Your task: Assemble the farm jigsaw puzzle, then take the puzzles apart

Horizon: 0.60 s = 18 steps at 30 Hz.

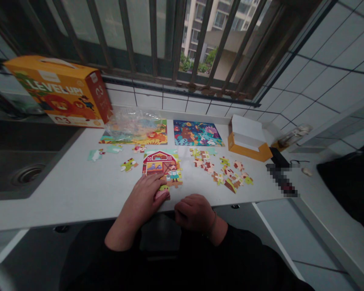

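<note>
A partly joined jigsaw puzzle (159,163) lies on the counter, with a red barn and a figure in a teal skirt. My left hand (147,194) rests on its lower left part, fingers stretched over the pieces and thumb spread by a pink and green piece at the bottom edge. My right hand (195,212) is curled into a fist at the counter's front edge, apart from the puzzle; nothing shows sticking out of it. Loose puzzle pieces (227,171) are scattered to the right. A green piece (129,164) and pale blue pieces (96,154) lie to the left.
Behind are a lion picture (156,133) partly under clear plastic wrap (130,123), a dark blue forest picture (197,133) and an open yellow-and-white box (250,149). An orange puzzle box (63,93) stands by the sink (48,190). A barred window (153,40) is behind.
</note>
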### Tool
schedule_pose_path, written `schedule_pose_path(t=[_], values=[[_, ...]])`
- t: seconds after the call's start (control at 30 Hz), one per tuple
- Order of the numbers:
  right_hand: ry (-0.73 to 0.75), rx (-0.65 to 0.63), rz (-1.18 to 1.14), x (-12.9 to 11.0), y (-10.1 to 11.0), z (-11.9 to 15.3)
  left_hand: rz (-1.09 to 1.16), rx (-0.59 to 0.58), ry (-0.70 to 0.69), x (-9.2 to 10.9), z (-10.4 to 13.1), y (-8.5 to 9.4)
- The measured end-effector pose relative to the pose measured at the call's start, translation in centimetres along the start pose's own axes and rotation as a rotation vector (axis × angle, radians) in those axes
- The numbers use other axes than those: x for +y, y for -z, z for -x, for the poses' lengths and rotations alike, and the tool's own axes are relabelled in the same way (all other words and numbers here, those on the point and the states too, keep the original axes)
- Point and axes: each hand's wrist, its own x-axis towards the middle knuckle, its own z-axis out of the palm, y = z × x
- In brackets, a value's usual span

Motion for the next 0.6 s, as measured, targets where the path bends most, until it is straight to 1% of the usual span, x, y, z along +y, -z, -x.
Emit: schedule_pose_path(t=[0.1,0.3,0.6], values=[[0.005,0.011,0.002,0.04,-0.05,0.02,0.001,0.007,-0.005,-0.04,-0.02,-0.02],[-0.003,-0.02,0.014,0.1,-0.11,0.14,0.002,0.021,-0.018,-0.1,-0.02,-0.04],[-0.002,-0.011,0.02,0.08,-0.15,0.14,0.014,0.026,-0.008,0.12,-0.03,0.16]])
